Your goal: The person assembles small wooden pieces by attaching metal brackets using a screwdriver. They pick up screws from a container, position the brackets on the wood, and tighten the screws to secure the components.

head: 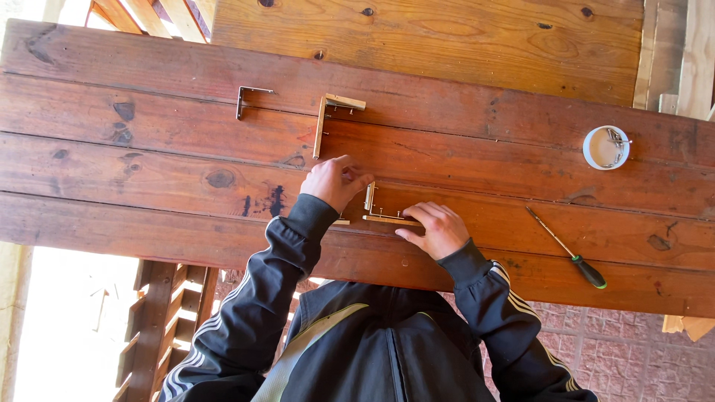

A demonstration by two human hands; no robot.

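Sleeves: black jacket w/ white stripes, both arms reaching up onto the table from the near edge.
Table (149,223): dark red-brown planks, knots showing, runs across the whole view.
Right hand (436,229): lying fairly flat, fingers stretched leftward, fingertips pressing on the lower strip of the small frame. Not wrapped round it, more pinning it down.
Left hand (334,182): fingers curled in, loosely closed, knuckles up; sits just left of the frame's upright strip. Fingertips right at that strip, but can't tell if it's pinching something small – hidden by the hand itself.
Small frame (376,212): L-shaped bit of light wood strips, corner at lower left, flat on the plank between both hands, near the table's front edge. Thin pins or nails seem to stick out of it, too small to be sure.
Screwdriver (567,249): thin shaft, black-and-green handle, lying diagonal on the planks, well right of the right hand, untouched.
Second L-piece (328,119): same light wood, further back, just beyond the left hand, lying flat.
Metal bracket (247,98): grey, L-shaped, left of the second L-piece, on the plank seam.
White cup (605,147): round, far right, small metal bits inside.
Behind: paler wood boards past the table.
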